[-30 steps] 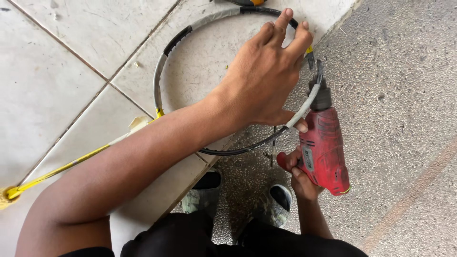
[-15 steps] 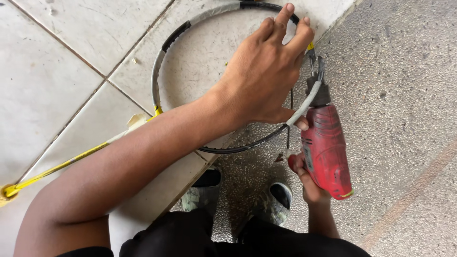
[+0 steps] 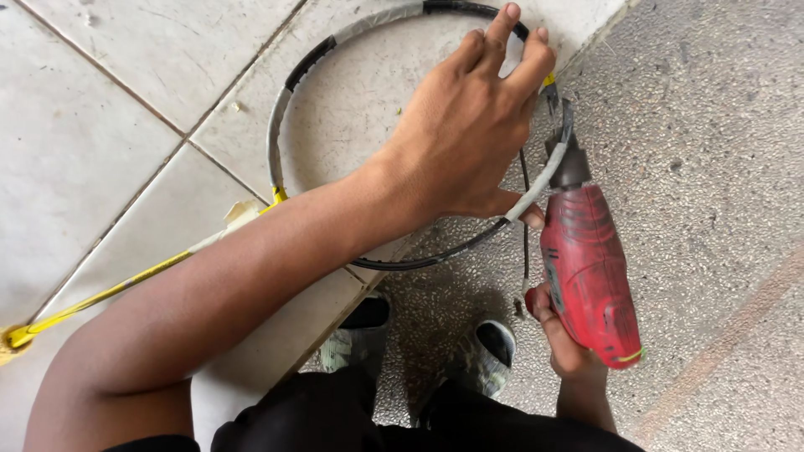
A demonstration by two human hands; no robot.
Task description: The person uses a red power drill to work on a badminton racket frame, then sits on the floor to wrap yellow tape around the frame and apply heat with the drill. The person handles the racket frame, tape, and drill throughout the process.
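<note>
- The left hand point(image 3: 469, 134) lies palm-down over the right side of an unstrung racket frame point(image 3: 280, 117), fingers curled over the top of the hoop and thumb hooked under the rim near the drill; as I judge it, this grip pins the hoop so it cannot skid or turn under the tool.
- The racket frame rests flat on the pale floor tiles point(image 3: 100, 100), its right part jutting over the tile edge above the speckled concrete floor point(image 3: 703, 167); the yellow shaft point(image 3: 126, 280) runs off toward the lower left.
- The right hand point(image 3: 563, 347) is wrapped tight around the grip of a red power drill point(image 3: 586, 268), whose dark nose meets the outer rim of the hoop just beside the left thumb.
- Two shoes point(image 3: 419, 343) show below the hoop, between the arms.
- Against the picture from a second ago, the drill has swung more upright and closer to the rim, while the left hand keeps its hold in the same place.
</note>
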